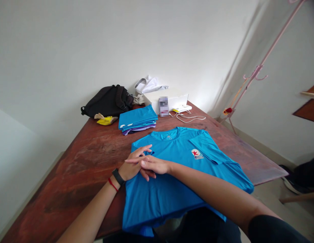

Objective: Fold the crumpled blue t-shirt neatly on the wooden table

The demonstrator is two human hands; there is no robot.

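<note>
A blue T-shirt (172, 189) lies spread front up on the table, its collar toward the wall and its lower edge hanging over the near side. A round badge with a red star (197, 154) sits on its chest, and one sleeve is folded inward. Over the shirt's left part, my left hand (133, 164) has its fingers apart and holds nothing. Crossing over it is my right hand (157, 166), fingers stretched out to the left and overlapping the left hand. Some fingers are hidden where the hands overlap. Whether either hand touches the shirt I cannot tell.
A stack of folded shirts (138, 118) lies behind the spread one. Farther back are a black backpack (105, 101), a yellow item (106, 120), a white box (152, 99) and a white cable (189, 117). A pink stand (269, 50) rises beyond the wooden table (63, 179).
</note>
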